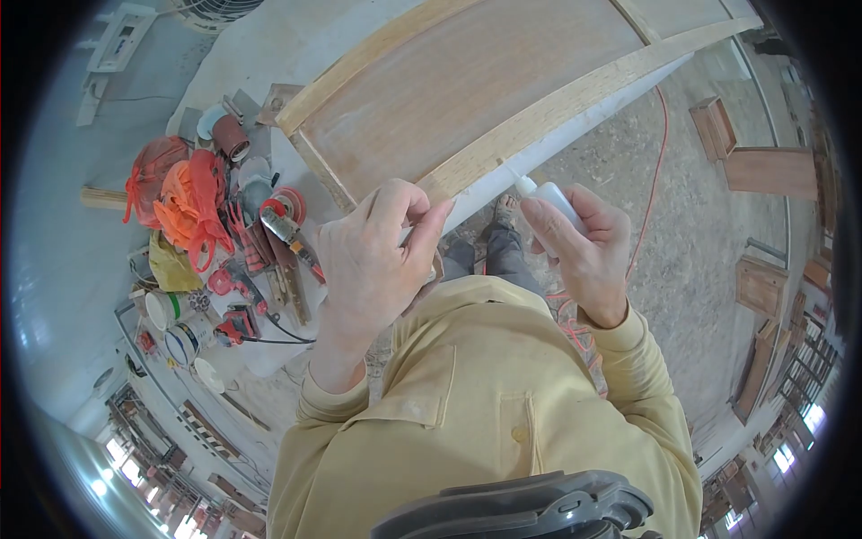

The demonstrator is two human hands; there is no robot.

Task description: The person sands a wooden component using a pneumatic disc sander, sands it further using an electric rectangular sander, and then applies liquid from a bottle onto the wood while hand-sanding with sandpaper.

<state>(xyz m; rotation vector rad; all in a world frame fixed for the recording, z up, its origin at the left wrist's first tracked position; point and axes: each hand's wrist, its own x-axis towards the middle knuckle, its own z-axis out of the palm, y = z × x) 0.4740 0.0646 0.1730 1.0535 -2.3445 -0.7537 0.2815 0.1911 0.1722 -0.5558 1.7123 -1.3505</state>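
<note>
In the head view, a wooden panel (pixel 467 99) with a pale frame and a brownish inner board lies on a white-topped table. My right hand (pixel 584 247) grips a small white squeeze bottle (pixel 549 196). Its thin nozzle points up and left at the near frame rail (pixel 548 106); whether the tip touches the wood I cannot tell. My left hand (pixel 377 256) is at the panel's near left corner, thumb and forefinger brought together. Anything between those fingers is too hidden to make out.
To the left, the table holds red and orange plastic bags (pixel 190 199), an angle grinder (pixel 283 225), red power tools (pixel 241 319) and tubs (pixel 184 341). A red hose (pixel 663 135) runs over the floor at right. Wooden drawers and boards (pixel 770 171) stand further right.
</note>
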